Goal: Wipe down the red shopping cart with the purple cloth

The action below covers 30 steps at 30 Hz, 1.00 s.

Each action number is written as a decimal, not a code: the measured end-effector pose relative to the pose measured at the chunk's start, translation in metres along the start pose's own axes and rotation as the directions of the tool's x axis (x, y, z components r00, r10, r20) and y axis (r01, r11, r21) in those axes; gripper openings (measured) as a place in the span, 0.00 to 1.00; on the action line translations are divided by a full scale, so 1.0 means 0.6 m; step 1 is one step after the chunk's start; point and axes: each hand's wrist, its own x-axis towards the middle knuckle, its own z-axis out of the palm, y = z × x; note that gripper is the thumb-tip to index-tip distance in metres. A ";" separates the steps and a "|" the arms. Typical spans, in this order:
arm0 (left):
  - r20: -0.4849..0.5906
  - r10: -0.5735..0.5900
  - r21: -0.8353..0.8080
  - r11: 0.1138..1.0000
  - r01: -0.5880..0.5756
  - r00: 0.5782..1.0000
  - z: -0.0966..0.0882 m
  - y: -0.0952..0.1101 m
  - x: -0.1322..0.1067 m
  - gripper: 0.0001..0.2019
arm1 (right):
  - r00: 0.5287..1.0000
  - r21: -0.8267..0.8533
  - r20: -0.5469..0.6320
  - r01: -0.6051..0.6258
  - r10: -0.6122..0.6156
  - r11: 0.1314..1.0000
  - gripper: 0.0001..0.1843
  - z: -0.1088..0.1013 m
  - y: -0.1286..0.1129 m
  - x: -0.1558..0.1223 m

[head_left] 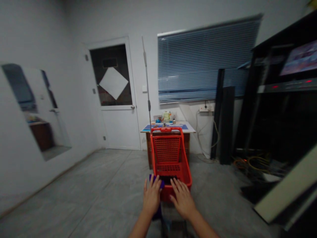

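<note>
A red plastic shopping cart (187,158) stands straight ahead of me on the floor. My left hand (151,195) is at its near left corner, fingers stretched forward over a purple piece (161,183) whose kind I cannot make out. Beside it, my right hand (182,196) reaches to the cart's near edge with the fingers spread, palm down. Between the hands a dark thing (167,178) shows inside the near end; its kind is unclear. Blur hides whether the fingertips press on the rim.
Behind the cart stands a small table (190,127) with several items on it. A white door (119,129) is at the back left, and a mirror (53,132) hangs on the left wall. Tall black panels (227,125), cables (257,162) and a dark rack (267,122) line the right.
</note>
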 end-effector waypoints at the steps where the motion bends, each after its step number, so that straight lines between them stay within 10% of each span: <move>1: -0.005 -0.023 0.002 1.000 0.023 1.000 0.002 0.000 -0.002 0.21 | 1.000 -0.003 -0.005 -0.002 0.002 1.000 0.36 0.002 0.000 0.000; 20: 0.043 -0.027 -0.153 0.988 0.034 0.999 0.016 -0.043 0.000 0.21 | 0.997 0.047 0.024 -0.078 0.077 0.996 0.35 -0.023 -0.078 -0.002; 30: 0.023 -0.063 -0.135 0.989 0.066 0.998 0.000 -0.043 0.008 0.19 | 0.993 0.028 0.052 -0.110 0.109 0.994 0.37 -0.015 -0.048 -0.026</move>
